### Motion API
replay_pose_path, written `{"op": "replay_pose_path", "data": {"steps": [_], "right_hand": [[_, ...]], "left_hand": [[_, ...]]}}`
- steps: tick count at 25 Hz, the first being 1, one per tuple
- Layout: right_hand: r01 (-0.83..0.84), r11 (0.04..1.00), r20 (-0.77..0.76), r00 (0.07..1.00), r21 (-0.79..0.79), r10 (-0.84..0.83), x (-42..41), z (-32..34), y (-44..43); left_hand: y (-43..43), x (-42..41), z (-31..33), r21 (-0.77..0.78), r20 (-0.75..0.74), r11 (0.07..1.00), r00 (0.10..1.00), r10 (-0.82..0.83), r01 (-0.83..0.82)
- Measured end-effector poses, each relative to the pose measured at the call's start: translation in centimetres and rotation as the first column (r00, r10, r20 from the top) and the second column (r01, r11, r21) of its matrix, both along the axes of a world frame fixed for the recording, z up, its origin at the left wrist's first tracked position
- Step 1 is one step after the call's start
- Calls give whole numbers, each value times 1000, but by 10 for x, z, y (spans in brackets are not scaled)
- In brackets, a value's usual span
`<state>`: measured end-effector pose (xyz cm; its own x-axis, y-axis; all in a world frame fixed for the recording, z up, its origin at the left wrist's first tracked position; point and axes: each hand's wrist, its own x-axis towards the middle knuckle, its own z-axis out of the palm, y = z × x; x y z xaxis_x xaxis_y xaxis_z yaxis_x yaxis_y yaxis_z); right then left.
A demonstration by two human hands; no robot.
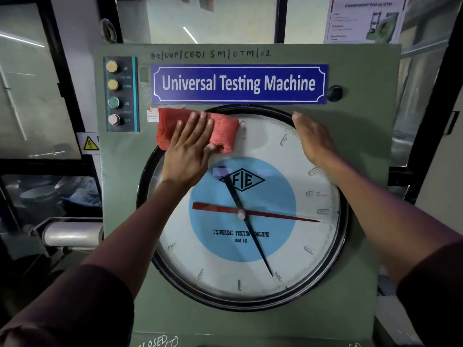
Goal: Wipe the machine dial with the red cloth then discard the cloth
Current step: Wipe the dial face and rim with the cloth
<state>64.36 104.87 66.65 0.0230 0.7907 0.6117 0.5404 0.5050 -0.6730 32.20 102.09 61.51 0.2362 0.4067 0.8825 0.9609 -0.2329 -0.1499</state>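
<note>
A large round dial [288,171] with a white face, blue centre, black rim and red and black pointers fills the green machine front. A folded red cloth [223,131] lies flat against the dial's upper left, partly over the rim. My left hand [188,151] presses on the cloth with fingers spread, thumb under its lower edge. My right hand [313,139] rests flat on the dial's upper right rim, holding nothing.
A blue "Universal Testing Machine" nameplate [239,83] sits above the dial. A button panel [121,93] with UP, DOWN, ON, OFF is at the upper left, a black knob [334,93] at the upper right. A metal cylinder [72,234] juts out on the left.
</note>
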Motion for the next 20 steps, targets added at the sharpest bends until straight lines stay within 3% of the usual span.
{"op": "replay_pose_path", "data": {"steps": [4,13,20], "right_hand": [[65,996,-6,998,57,-65,-7,-5,8],[216,965,12,975,152,-220,-27,-9,12],[235,947,61,965,219,-254,-30,-14,8]], "left_hand": [[-11,0,-58,20,115,996,990,-87,86],[-40,-4,-181,24,172,1000,985,-9,5],[-24,-11,-137,69,115,998,993,-17,9]]}}
